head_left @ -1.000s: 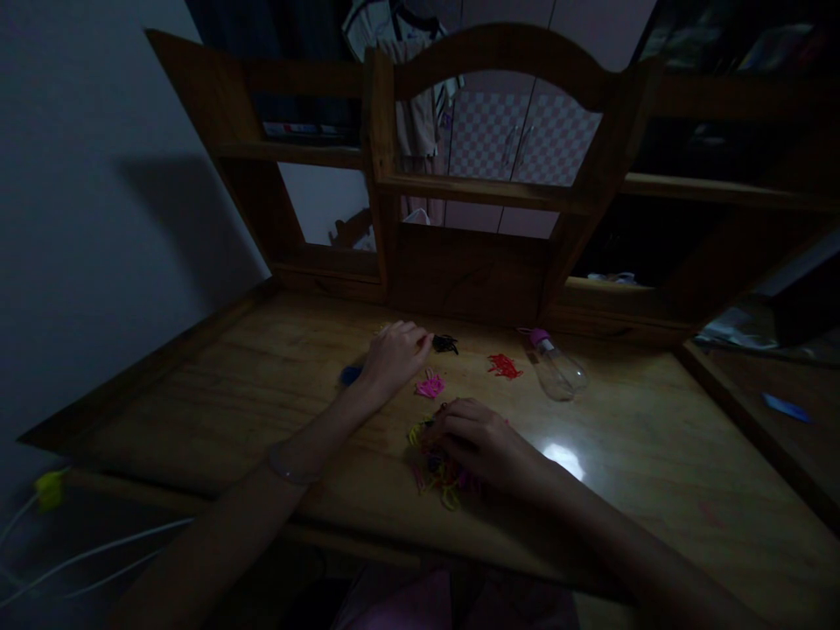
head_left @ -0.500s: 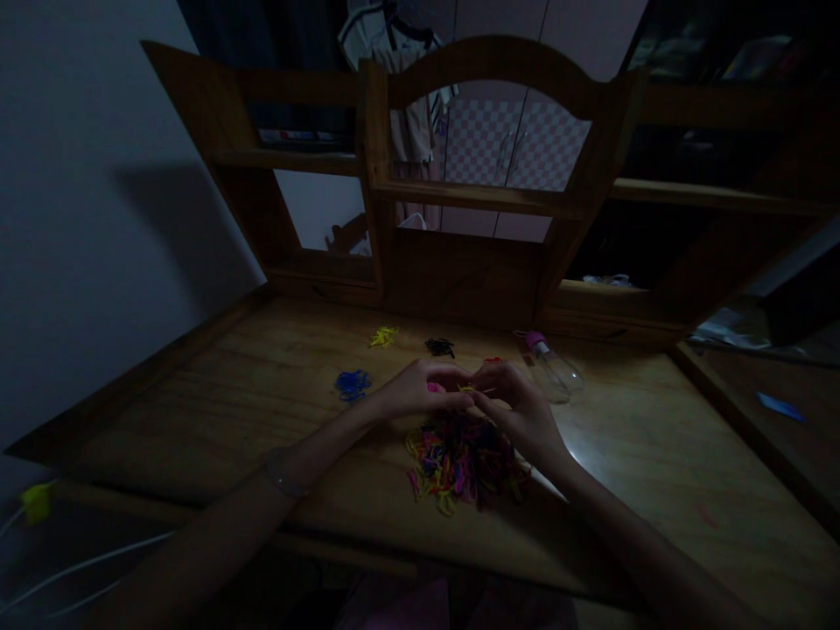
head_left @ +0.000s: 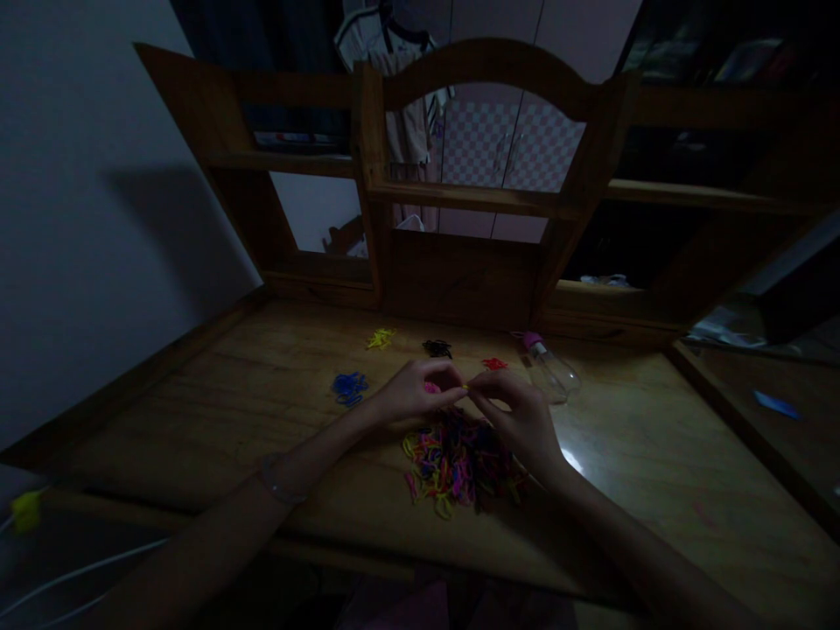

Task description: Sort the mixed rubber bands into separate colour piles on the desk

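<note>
Left hand (head_left: 420, 389) and right hand (head_left: 518, 411), fingertips meeting, pinch 1 small yellow band (head_left: 466, 386) between them, above the far edge of a mixed pile (head_left: 459, 464) of thin, loopy, multicolored bands. 4 small single-color clumps on smooth, grained wood desk (head_left: 262, 394): blue clump (head_left: 349, 387), yellow clump (head_left: 381, 339), black clump (head_left: 437, 348), red clump (head_left: 494, 363). Pink clump (head_left: 431, 387) partly hidden behind left hand. Clear, bulb-shaped bottle (head_left: 555, 376), pink cap, lies right.
</note>
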`<action>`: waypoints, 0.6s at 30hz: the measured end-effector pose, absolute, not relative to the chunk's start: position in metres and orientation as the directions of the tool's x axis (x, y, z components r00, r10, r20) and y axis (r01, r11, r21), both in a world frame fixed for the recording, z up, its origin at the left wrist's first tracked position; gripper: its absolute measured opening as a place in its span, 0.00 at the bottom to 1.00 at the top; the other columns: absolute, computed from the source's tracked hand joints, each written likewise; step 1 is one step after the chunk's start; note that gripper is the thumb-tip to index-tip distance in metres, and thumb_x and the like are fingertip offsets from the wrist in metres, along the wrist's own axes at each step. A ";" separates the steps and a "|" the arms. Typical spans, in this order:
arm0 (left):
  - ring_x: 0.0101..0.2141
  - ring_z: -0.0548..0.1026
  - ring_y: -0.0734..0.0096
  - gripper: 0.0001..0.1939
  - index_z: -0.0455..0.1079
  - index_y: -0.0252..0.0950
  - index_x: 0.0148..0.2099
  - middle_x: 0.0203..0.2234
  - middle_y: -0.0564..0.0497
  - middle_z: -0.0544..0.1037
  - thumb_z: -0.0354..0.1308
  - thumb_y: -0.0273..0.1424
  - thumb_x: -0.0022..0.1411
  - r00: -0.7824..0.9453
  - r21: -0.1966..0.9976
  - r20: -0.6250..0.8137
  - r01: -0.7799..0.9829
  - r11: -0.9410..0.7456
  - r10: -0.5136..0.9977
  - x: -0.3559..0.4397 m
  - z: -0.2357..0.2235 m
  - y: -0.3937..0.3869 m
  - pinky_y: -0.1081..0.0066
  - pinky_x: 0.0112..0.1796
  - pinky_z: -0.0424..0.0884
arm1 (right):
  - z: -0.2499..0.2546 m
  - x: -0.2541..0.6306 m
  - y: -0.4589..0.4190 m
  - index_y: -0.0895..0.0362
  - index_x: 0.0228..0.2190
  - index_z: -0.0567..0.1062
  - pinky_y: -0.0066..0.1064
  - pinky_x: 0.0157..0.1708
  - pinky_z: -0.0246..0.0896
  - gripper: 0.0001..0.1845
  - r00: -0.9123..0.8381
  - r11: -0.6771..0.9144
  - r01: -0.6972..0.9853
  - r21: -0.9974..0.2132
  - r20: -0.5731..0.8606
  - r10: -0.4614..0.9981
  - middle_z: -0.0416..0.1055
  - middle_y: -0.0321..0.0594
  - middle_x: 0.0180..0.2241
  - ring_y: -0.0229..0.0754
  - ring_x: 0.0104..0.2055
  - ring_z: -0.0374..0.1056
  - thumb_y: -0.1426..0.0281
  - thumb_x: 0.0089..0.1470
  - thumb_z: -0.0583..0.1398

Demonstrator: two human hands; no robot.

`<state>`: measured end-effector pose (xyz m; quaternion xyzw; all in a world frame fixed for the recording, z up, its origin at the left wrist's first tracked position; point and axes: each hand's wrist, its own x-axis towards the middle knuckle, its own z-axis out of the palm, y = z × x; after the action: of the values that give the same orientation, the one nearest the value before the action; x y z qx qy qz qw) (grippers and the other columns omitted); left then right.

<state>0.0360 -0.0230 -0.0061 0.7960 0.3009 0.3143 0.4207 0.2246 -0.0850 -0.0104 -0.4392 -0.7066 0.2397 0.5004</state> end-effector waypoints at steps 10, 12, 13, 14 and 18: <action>0.33 0.71 0.72 0.06 0.68 0.35 0.39 0.32 0.51 0.73 0.56 0.28 0.56 0.644 0.869 0.244 0.185 -0.458 0.725 0.035 -0.005 -0.023 0.71 0.35 0.68 | -0.013 0.220 -0.086 0.55 0.38 0.75 0.36 0.41 0.71 0.07 -0.135 0.529 0.407 -0.744 0.524 0.841 0.73 0.41 0.37 0.41 0.38 0.72 0.72 0.57 0.59; 0.33 0.71 0.72 0.06 0.67 0.35 0.38 0.32 0.51 0.72 0.56 0.27 0.56 0.642 0.870 0.249 0.180 -0.458 0.726 0.036 -0.005 -0.023 0.71 0.36 0.68 | -0.015 0.220 -0.086 0.56 0.38 0.74 0.36 0.41 0.72 0.07 -0.140 0.527 0.411 -0.744 0.520 0.843 0.73 0.41 0.37 0.41 0.38 0.72 0.72 0.57 0.59; 0.33 0.70 0.72 0.06 0.67 0.35 0.38 0.32 0.51 0.72 0.56 0.27 0.56 0.642 0.872 0.250 0.176 -0.457 0.725 0.036 -0.006 -0.023 0.71 0.36 0.68 | -0.015 0.220 -0.086 0.56 0.38 0.74 0.36 0.41 0.72 0.07 -0.138 0.527 0.417 -0.741 0.521 0.842 0.73 0.41 0.37 0.41 0.38 0.72 0.72 0.56 0.59; 0.33 0.70 0.72 0.05 0.67 0.35 0.38 0.31 0.51 0.72 0.56 0.27 0.56 0.644 0.874 0.251 0.171 -0.455 0.723 0.036 -0.007 -0.022 0.72 0.35 0.68 | -0.015 0.220 -0.086 0.56 0.38 0.74 0.36 0.41 0.72 0.07 -0.135 0.528 0.423 -0.736 0.525 0.840 0.73 0.41 0.37 0.41 0.38 0.72 0.72 0.56 0.59; 0.32 0.70 0.73 0.05 0.67 0.35 0.37 0.31 0.52 0.71 0.55 0.27 0.56 0.649 0.880 0.253 0.153 -0.449 0.717 0.037 -0.009 -0.022 0.73 0.34 0.67 | -0.015 0.219 -0.086 0.55 0.40 0.74 0.36 0.41 0.72 0.08 -0.127 0.535 0.434 -0.725 0.539 0.833 0.73 0.41 0.37 0.41 0.39 0.72 0.72 0.56 0.59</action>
<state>0.0370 -0.0218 -0.0092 0.7904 0.2752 0.3158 0.4470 0.2192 -0.0861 -0.0151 -0.4379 -0.7231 0.2016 0.4947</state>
